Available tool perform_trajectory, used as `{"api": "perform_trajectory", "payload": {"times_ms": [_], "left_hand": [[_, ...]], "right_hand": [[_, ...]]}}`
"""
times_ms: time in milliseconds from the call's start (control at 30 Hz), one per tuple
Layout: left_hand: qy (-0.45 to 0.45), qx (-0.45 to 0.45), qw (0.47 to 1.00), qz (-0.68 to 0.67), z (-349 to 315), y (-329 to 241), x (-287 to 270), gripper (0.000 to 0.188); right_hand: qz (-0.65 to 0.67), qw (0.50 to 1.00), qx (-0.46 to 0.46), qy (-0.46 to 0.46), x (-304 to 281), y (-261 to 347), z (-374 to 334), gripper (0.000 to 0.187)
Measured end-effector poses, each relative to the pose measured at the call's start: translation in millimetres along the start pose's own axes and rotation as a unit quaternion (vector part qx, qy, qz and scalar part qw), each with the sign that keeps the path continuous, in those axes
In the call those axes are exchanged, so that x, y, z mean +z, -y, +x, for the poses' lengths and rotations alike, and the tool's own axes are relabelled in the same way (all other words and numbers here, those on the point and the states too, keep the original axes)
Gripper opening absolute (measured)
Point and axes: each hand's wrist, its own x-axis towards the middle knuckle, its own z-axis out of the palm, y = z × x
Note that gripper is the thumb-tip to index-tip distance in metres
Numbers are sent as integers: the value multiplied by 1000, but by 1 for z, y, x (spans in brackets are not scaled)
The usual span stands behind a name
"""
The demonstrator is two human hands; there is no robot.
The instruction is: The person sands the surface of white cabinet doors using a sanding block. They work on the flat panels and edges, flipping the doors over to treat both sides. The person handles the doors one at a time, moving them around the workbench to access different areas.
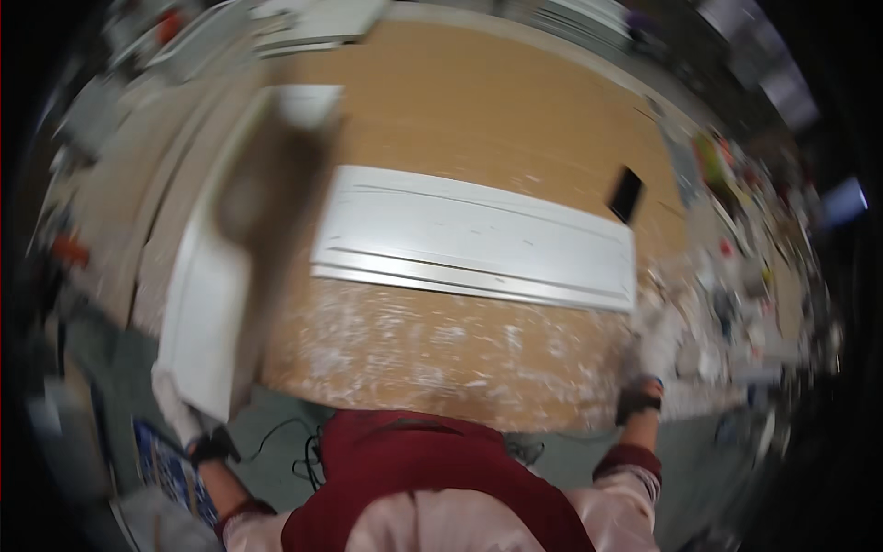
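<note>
My left hand (175, 405), in a white glove, grips the near end of a long white panel (204, 304) at the table's left edge. This panel is tilted up on its side, and motion blurs its far end. Flat on the brown tabletop, across the middle, lies a second white panel (474, 235) with long grooves. My right hand (657, 339), also gloved in white, is by that panel's right near corner. Blur smears its fingers, so whether it touches or holds anything cannot be told.
White scraps are scattered over the near part of the brown table (478, 110). A flat black rectangular object (625, 195) lies beyond the lying panel's right end. Mixed small items crowd the right side. More white panels (317, 23) are stacked at the far left.
</note>
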Motion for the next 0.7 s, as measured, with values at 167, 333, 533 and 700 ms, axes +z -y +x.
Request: {"api": "perform_trajectory", "payload": {"times_ms": [167, 333, 533, 700], "left_hand": [[-84, 10, 996, -41, 31, 12, 8, 54], [-25, 63, 994, 87, 17, 6, -8, 26], [-75, 44, 990, 112, 23, 30, -10, 28], [-91, 125, 986, -61, 16, 38, 24, 34]], "right_hand": [[-131, 980, 7, 150, 31, -50, 16, 42], [-60, 995, 9, 74, -90, 51, 33, 29], [367, 915, -148, 76, -179, 196, 18, 31], [533, 748, -227, 324, -190, 382, -28, 36]]}}
